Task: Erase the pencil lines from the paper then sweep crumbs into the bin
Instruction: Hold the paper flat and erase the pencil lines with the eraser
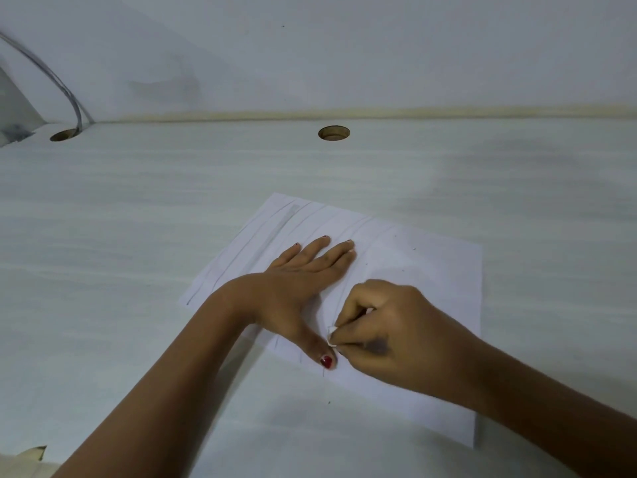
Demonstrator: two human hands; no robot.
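The paper is laid skewed on the pale desk, with bare room left all round (two cable holes are cut near the wall). Its pencil lines are run away from the viewer, leaning right. It is pinned by the flat, spread left hand; a white eraser is pinched in the right hand.

Your left hand lies flat on the paper with straight fingers. Your right hand pinches a small white eraser against the sheet, just beside your left thumb. Pencil lines show left.
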